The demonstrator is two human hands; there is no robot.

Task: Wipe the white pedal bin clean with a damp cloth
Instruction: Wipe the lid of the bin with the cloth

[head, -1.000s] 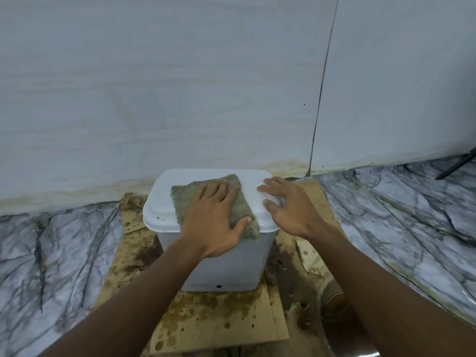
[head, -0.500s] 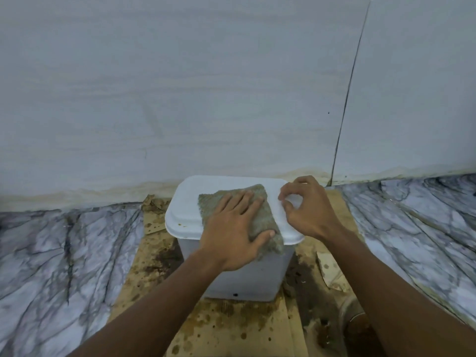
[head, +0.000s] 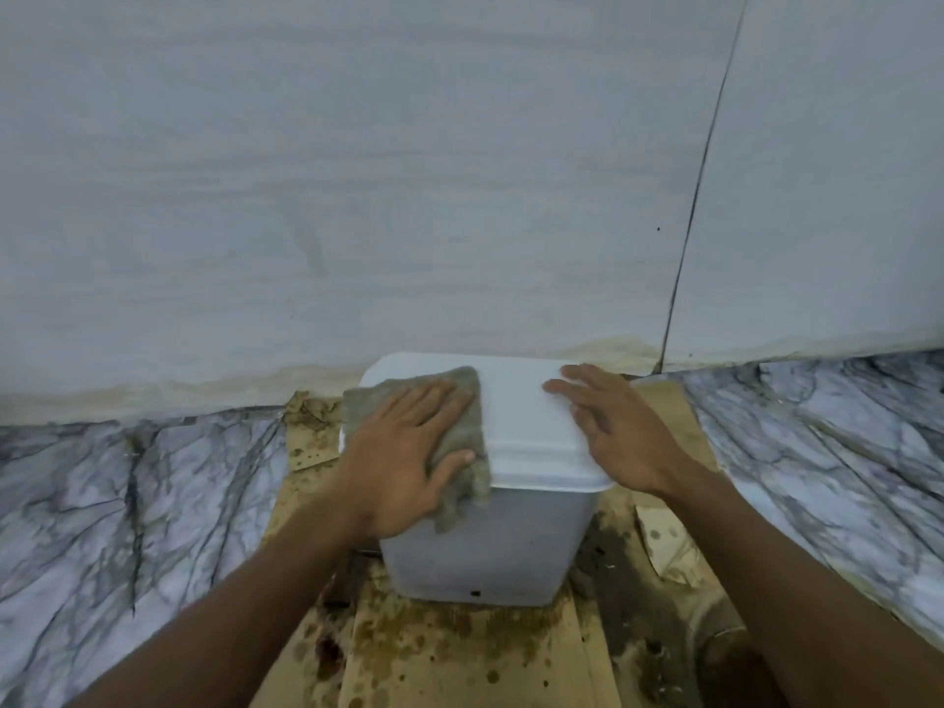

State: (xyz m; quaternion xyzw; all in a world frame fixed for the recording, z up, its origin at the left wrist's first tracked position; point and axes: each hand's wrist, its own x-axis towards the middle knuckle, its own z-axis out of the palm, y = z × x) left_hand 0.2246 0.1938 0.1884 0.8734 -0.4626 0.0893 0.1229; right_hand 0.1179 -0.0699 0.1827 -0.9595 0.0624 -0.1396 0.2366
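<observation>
The white pedal bin [head: 490, 549] stands on stained cardboard against the wall, its lid [head: 521, 411] closed. A grey-green cloth [head: 465, 401] lies over the lid's left side and hangs over the front-left edge. My left hand [head: 403, 457] lies flat on the cloth, fingers spread, thumb pressing the hanging part. My right hand [head: 613, 431] rests flat on the right side of the lid with fingers straight, apart from the cloth.
Stained, damp cardboard [head: 459, 651] covers the floor under and in front of the bin. Marble-patterned floor [head: 127, 503] lies on both sides. A pale tiled wall [head: 408, 171] rises right behind the bin. A round metal vessel [head: 725, 651] sits partly hidden under my right forearm.
My left hand has slid the cloth to the left side of the lid. My right hand has uncurled from the lid's back right edge and now lies flat.
</observation>
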